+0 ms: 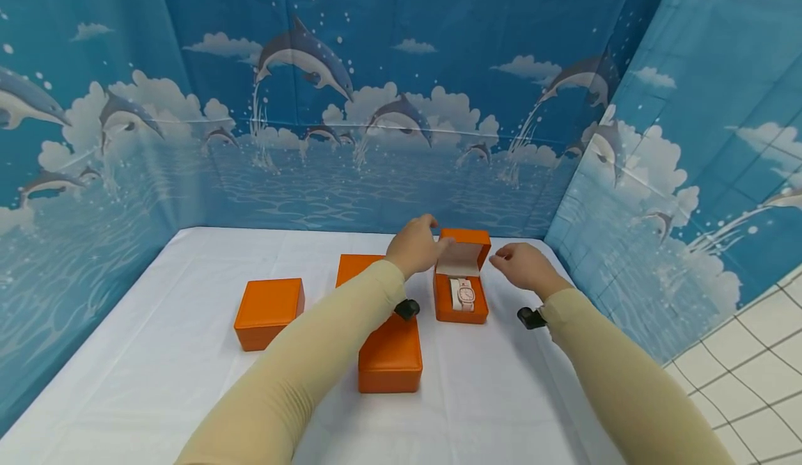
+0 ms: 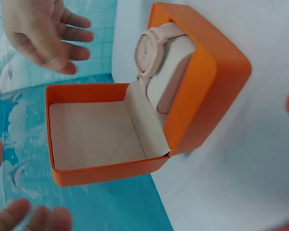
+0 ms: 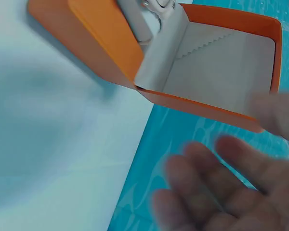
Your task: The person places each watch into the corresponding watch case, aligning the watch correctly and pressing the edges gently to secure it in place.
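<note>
An orange watch box stands with its lid raised, at the back right of the table. Inside it a pale pink wristwatch sits round a light cushion. My left hand is at the left side of the lid, its fingers loosely bent and holding nothing. To the right of the lid is my right hand, fingers spread and relaxed, also without anything in it. In the right wrist view its thumb overlaps the lid's edge; whether it touches I cannot tell.
A closed orange box stands on the left of the white-covered table. Another closed box is at the middle front, with one more behind it, both partly covered by my left arm. Dolphin-printed curtains surround the back and sides.
</note>
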A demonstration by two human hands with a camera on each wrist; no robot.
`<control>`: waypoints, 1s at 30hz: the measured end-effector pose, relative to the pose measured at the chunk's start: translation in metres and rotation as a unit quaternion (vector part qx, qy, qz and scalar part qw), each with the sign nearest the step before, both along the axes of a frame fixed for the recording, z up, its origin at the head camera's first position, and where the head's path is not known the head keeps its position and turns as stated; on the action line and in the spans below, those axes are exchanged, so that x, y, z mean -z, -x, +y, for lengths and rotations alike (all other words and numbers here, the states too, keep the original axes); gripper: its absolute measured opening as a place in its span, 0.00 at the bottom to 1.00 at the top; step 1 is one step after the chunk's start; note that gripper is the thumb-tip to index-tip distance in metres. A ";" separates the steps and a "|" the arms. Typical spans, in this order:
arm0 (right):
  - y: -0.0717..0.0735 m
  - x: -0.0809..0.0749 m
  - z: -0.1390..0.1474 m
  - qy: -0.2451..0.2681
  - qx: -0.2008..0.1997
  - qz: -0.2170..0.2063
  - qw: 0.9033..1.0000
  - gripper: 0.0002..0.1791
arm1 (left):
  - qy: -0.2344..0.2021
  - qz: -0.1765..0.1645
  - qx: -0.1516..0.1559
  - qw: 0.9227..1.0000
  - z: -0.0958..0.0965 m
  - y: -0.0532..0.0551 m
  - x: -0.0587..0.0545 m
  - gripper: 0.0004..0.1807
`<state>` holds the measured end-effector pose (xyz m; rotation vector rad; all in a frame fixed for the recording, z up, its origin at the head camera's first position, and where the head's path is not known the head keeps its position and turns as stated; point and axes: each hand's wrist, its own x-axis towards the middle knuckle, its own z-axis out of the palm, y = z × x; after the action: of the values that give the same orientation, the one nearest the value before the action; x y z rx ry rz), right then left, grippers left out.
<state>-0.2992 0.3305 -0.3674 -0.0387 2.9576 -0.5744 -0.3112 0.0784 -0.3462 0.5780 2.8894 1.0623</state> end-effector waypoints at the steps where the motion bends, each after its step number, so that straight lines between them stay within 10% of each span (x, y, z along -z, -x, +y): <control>1: 0.001 -0.002 0.000 0.010 0.012 0.014 1.000 0.32 | -0.007 -0.011 -0.006 1.000 -0.001 0.002 0.000 0.34; 11: 0.018 -0.009 -0.013 0.111 0.031 0.010 0.993 0.37 | -0.021 -0.091 0.000 0.996 0.009 0.014 0.002 0.41; 30: 0.021 -0.005 -0.015 0.156 0.056 -0.017 0.986 0.36 | -0.013 -0.069 -0.001 0.998 0.020 0.020 0.012 0.31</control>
<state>-0.3206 0.3154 -0.3628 0.1066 2.8212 -1.0362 -0.3312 0.0981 -0.3577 0.4813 2.7627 1.0965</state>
